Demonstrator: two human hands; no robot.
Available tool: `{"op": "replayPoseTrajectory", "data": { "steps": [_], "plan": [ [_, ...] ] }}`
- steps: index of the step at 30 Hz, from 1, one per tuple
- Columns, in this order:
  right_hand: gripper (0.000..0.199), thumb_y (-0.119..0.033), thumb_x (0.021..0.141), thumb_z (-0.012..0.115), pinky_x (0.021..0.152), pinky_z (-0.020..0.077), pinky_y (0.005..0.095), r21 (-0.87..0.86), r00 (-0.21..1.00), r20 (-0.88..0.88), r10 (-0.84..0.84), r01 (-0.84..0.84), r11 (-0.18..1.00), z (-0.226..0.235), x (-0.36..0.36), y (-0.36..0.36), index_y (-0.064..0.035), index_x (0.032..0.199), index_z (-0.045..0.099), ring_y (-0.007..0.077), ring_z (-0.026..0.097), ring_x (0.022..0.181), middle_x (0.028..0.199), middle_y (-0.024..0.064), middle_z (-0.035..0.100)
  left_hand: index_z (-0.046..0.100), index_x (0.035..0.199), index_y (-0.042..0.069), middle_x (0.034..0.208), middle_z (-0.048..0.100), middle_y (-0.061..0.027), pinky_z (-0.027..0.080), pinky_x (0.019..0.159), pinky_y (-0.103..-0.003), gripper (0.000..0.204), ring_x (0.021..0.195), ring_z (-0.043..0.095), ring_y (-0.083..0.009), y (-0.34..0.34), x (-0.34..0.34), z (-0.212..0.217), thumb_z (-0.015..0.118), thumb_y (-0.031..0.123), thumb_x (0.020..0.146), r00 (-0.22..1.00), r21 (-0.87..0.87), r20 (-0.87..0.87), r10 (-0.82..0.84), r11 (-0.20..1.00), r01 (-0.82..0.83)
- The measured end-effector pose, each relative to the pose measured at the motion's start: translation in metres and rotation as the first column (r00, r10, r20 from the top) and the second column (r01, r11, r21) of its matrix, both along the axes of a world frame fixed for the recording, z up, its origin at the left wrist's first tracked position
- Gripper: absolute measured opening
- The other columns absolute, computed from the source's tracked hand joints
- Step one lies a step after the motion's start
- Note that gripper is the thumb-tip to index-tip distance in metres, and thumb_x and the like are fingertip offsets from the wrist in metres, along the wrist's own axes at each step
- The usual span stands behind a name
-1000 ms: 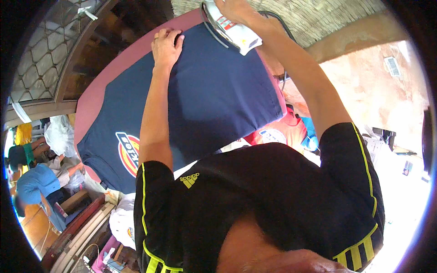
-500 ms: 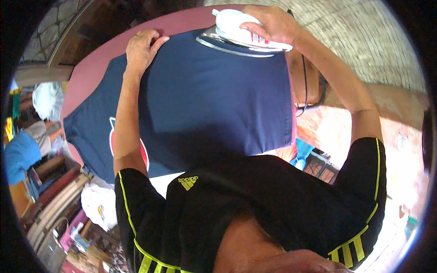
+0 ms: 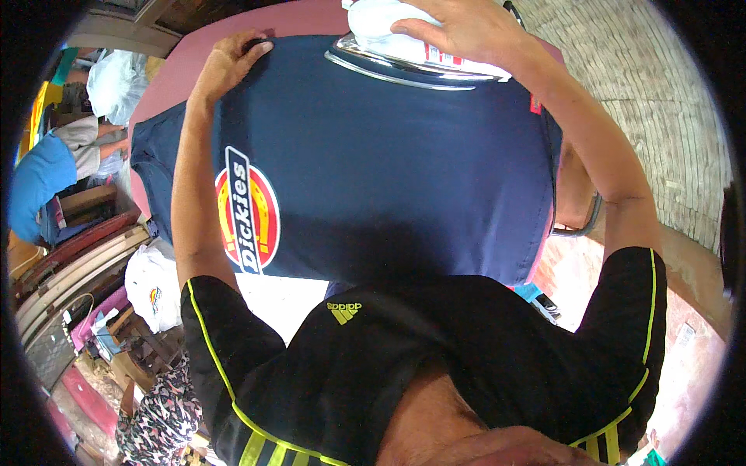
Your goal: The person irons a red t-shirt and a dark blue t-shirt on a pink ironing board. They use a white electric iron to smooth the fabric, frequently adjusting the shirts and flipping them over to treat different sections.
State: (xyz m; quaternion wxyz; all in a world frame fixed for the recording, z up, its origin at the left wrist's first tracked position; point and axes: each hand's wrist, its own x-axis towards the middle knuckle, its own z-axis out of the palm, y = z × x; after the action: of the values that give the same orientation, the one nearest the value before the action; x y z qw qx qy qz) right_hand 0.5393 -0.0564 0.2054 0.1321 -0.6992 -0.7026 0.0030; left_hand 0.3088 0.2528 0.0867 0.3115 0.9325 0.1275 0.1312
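A dark navy T-shirt (image 3: 404, 171) with a round red and yellow print lies spread over a maroon-covered ironing board (image 3: 203, 56). My right hand (image 3: 470, 27) grips a white iron (image 3: 381, 19) from above, its handle hidden under the palm. The iron's shiny metal base rests on the far part of the shirt, near a small red tag (image 3: 535, 104). At the shirt's far left edge, my left hand (image 3: 228, 66) pinches the cloth between thumb and curled fingers. My left forearm crosses the shirt beside the print.
At left, a person in a blue top (image 3: 45, 175) is beside a clear plastic bag (image 3: 116, 84). Nearer are a white printed bundle (image 3: 154, 287), stacked boards (image 3: 81, 279) and camouflage-patterned cloth (image 3: 163, 415). A woven mat wall (image 3: 645, 101) stands beyond my right arm.
The view has shifted. The print, partly behind my left forearm before, now shows almost whole to its right. The red tag has come into sight near the iron. Both hands keep their holds.
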Motion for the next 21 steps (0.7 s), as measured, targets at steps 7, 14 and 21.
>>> {"op": "replayPoseTrajectory", "data": {
  "steps": [7,14,21],
  "plan": [
    [0.04,-0.044,0.094,0.058,0.069,0.0515,0.0529,0.051,0.994,-0.032,-0.103,0.104,0.993,0.0,-0.042,0.055,-0.0043,0.1,0.059,0.0454,0.066,0.077,0.079,0.0256,0.066,0.066,0.114,0.004,0.101,0.071,-0.0143,0.054,0.083,-0.033,0.024,0.088,0.068,-0.0251,-0.017,-0.001,0.002,0.064,0.018,0.095,0.991,-0.086,0.135,0.009,0.996,0.003],
    [0.041,-0.043,0.094,0.058,0.069,0.0518,0.0524,-0.003,0.978,-0.088,-0.188,0.188,0.982,0.01,-0.056,0.068,-0.0023,0.098,0.06,0.0461,0.066,0.079,0.084,0.0273,0.067,0.062,0.118,0.002,0.109,0.069,-0.0152,0.051,0.088,-0.035,0.025,0.101,0.066,-0.0264,-0.032,-0.012,-0.004,0.061,0.011,0.095,0.948,0.047,0.305,0.09,0.993,-0.11],
    [0.043,-0.04,0.095,0.058,0.07,0.051,0.0523,-0.027,0.994,-0.112,-0.015,0.012,1.0,0.007,-0.031,0.048,0.0023,0.096,0.058,0.0472,0.065,0.079,0.081,0.0296,0.065,0.055,0.13,0.002,0.135,0.055,-0.0175,0.037,0.108,-0.045,0.039,0.128,0.049,-0.036,-0.113,-0.023,-0.011,0.051,0.025,0.099,0.918,0.184,0.3,0.26,0.928,-0.323]
  ]
}}
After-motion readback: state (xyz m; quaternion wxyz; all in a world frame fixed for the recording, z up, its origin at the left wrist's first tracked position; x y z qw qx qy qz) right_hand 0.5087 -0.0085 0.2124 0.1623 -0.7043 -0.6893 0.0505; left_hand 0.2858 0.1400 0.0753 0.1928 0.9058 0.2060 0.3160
